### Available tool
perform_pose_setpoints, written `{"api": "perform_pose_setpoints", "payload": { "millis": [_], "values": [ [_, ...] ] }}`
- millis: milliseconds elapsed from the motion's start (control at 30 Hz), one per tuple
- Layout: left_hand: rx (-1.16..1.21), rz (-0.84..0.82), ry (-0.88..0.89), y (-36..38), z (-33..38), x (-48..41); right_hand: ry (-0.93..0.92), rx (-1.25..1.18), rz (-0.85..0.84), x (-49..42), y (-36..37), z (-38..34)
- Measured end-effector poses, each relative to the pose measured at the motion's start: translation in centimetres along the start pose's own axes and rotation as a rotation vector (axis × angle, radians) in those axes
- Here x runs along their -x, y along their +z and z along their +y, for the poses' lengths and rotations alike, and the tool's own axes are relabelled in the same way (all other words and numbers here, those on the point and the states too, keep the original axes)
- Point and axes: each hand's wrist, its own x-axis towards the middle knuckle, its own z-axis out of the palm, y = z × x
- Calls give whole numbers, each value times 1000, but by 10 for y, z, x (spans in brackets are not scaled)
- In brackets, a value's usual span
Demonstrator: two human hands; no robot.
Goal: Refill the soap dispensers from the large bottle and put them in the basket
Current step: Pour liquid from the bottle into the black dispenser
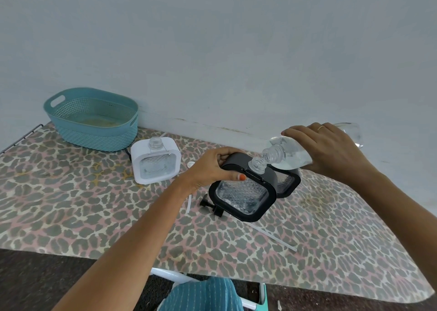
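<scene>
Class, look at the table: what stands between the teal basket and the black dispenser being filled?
In the head view, the white dispenser stands between the basket and the black dispenser, its neck uncapped.

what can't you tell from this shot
Head view only:
- Second black dispenser: mostly hidden behind the front black dispenser and large bottle.
- Large bottle's middle: covered by the right hand.
- Fill level in the front black dispenser: patterned glass obscures it.
</scene>
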Motion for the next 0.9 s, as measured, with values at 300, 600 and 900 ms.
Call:
{"api": "perform_pose_setpoints", "payload": {
  "millis": [300,600,900],
  "values": [
    [-13,-2,1,1,0,0,0,-5,-3,1,0,1],
    [-2,-4,2,1,-3,0,-4,4,-1,0,-1,-1],
    [3,1,4,1,-4,1,-7,0,-6,-1,-2,-1]
  ]
}}
